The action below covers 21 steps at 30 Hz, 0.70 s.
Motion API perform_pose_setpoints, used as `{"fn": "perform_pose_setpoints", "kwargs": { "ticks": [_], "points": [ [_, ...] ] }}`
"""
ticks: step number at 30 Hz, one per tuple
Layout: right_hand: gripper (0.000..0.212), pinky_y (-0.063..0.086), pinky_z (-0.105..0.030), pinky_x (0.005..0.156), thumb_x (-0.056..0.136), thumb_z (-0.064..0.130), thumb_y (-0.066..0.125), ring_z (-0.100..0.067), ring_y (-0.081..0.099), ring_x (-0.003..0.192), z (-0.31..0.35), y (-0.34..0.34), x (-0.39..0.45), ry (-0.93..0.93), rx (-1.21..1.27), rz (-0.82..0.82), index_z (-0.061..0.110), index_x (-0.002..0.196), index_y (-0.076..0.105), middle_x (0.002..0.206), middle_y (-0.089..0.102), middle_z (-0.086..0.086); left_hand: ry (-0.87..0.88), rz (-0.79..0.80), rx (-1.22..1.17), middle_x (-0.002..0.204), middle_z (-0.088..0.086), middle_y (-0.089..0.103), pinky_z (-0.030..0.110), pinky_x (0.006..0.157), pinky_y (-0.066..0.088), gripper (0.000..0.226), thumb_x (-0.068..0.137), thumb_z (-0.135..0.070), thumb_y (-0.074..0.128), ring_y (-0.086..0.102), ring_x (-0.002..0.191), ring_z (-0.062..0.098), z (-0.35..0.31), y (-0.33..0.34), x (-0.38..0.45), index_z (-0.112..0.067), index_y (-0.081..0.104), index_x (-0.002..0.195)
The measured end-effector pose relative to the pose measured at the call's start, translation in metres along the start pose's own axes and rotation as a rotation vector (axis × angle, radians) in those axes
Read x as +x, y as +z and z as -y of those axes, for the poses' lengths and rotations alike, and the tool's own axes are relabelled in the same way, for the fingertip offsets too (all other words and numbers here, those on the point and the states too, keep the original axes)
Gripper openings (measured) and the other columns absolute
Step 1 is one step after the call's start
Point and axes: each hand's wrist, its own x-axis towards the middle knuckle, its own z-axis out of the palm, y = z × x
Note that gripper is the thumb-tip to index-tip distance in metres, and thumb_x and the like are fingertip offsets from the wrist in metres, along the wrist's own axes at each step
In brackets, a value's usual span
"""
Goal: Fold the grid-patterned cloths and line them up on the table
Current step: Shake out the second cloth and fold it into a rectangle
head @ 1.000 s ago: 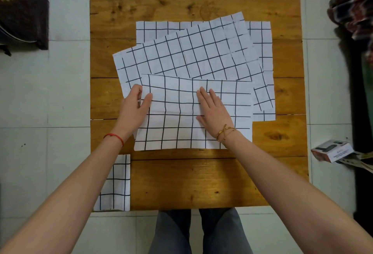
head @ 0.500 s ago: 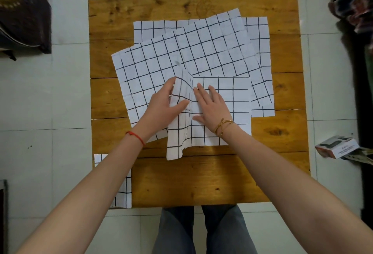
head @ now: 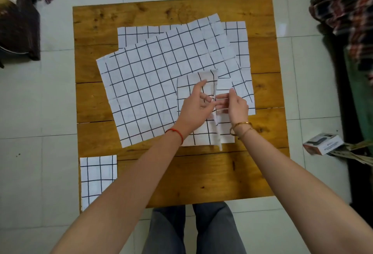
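A white cloth with black grid lines, partly folded (head: 201, 134), lies near the middle right of the wooden table (head: 201, 177). My left hand (head: 194, 108) holds its left flap, lifted and swung over toward the right. My right hand (head: 235, 105) pinches the cloth's right edge where the flap meets it. Under it lie unfolded grid cloths: a large tilted one (head: 149, 90) and another behind it (head: 137, 34). A folded grid cloth (head: 96, 175) sits at the table's front left corner, partly hidden by my left forearm.
Bare wood shows along the table's front and far edges. A small white box (head: 323, 146) lies on the tiled floor at the right. Dark clothes hang at the right (head: 347, 15), and a dark bag (head: 18, 30) stands at the left.
My left hand has carried the cloth's left half up and over to the right, halving its width. My right hand rose from pressing flat and now pinches the edge.
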Motion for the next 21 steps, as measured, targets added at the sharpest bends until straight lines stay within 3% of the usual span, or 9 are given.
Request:
{"fn": "perform_pose_setpoints", "kwargs": {
  "ticks": [2, 3, 6, 9, 13, 16, 19, 21],
  "points": [
    [0.052, 0.050, -0.027, 0.067, 0.101, 0.046, 0.028, -0.013, 0.061, 0.070, 0.001, -0.011, 0.003, 0.053, -0.042, -0.037, 0.018, 0.080, 0.067, 0.075, 0.067, 0.000, -0.027, 0.035, -0.024, 0.113, -0.004, 0.060, 0.034, 0.086, 0.057, 0.064, 0.093, -0.022, 0.061, 0.066, 0.093, 0.010, 0.007, 0.012, 0.003, -0.024, 0.029, 0.149],
    [0.053, 0.047, -0.028, 0.069, 0.100, 0.049, 0.030, -0.013, 0.057, 0.072, -0.001, -0.016, 0.006, 0.057, -0.088, -0.062, 0.016, 0.079, 0.066, 0.075, 0.064, 0.002, -0.040, 0.049, -0.021, 0.118, -0.004, 0.059, 0.035, 0.091, 0.055, 0.062, 0.095, -0.023, 0.059, 0.065, 0.099, 0.013, 0.009, 0.016, 0.003, -0.024, 0.029, 0.149],
    [0.044, 0.035, -0.026, 0.060, 0.094, 0.044, 0.050, -0.011, 0.042, 0.059, -0.010, -0.022, 0.009, -0.023, -0.239, -0.046, 0.012, 0.064, 0.055, 0.059, 0.047, 0.003, -0.018, 0.029, 0.062, 0.131, 0.000, 0.053, 0.013, 0.092, 0.047, 0.053, 0.098, -0.017, 0.052, 0.056, 0.113, 0.011, 0.016, 0.018, -0.001, -0.020, 0.034, 0.147],
    [0.032, 0.035, -0.022, 0.062, 0.087, 0.029, 0.062, -0.007, 0.040, 0.053, -0.012, -0.024, 0.013, -0.076, -0.424, -0.033, 0.024, 0.060, 0.046, 0.052, 0.042, 0.008, 0.106, -0.058, 0.268, 0.137, 0.004, 0.049, 0.018, 0.105, 0.035, 0.048, 0.096, -0.008, 0.049, 0.046, 0.126, 0.014, 0.032, 0.008, -0.004, -0.011, 0.041, 0.143],
    [0.018, 0.038, -0.023, 0.056, 0.087, 0.020, 0.060, -0.018, 0.047, 0.063, -0.015, -0.021, 0.021, -0.097, -0.600, -0.048, 0.010, 0.073, 0.055, 0.065, 0.052, -0.004, 0.122, -0.084, 0.541, 0.149, 0.007, 0.039, 0.023, 0.116, 0.018, 0.052, 0.094, -0.005, 0.048, 0.030, 0.140, 0.020, 0.058, -0.016, -0.001, -0.009, 0.040, 0.145],
    [0.011, 0.049, -0.030, 0.065, 0.088, 0.019, 0.058, -0.021, 0.055, 0.072, -0.018, -0.019, 0.025, -0.059, -0.706, -0.046, 0.008, 0.087, 0.059, 0.078, 0.058, -0.006, 0.117, -0.025, 0.774, 0.158, 0.008, 0.025, 0.035, 0.121, 0.015, 0.060, 0.094, -0.010, 0.050, 0.019, 0.147, 0.023, 0.071, -0.028, 0.002, -0.010, 0.029, 0.151],
    [0.019, 0.052, -0.036, 0.072, 0.086, 0.017, 0.062, -0.023, 0.058, 0.083, -0.019, -0.018, 0.024, -0.071, -0.760, -0.047, 0.010, 0.100, 0.054, 0.091, 0.061, -0.007, 0.065, 0.071, 0.914, 0.162, 0.005, 0.012, 0.046, 0.121, 0.014, 0.069, 0.096, -0.017, 0.050, 0.007, 0.150, 0.024, 0.078, -0.033, 0.004, -0.016, 0.015, 0.155],
    [0.028, 0.050, -0.037, 0.079, 0.084, 0.016, 0.063, -0.024, 0.055, 0.092, -0.018, -0.017, 0.022, -0.215, -0.836, -0.099, 0.009, 0.107, 0.049, 0.102, 0.057, -0.009, 0.065, 0.087, 0.955, 0.163, 0.004, 0.009, 0.048, 0.121, 0.015, 0.071, 0.096, -0.020, 0.051, 0.005, 0.150, 0.024, 0.079, -0.035, 0.006, -0.017, 0.013, 0.155]
  ]
}}
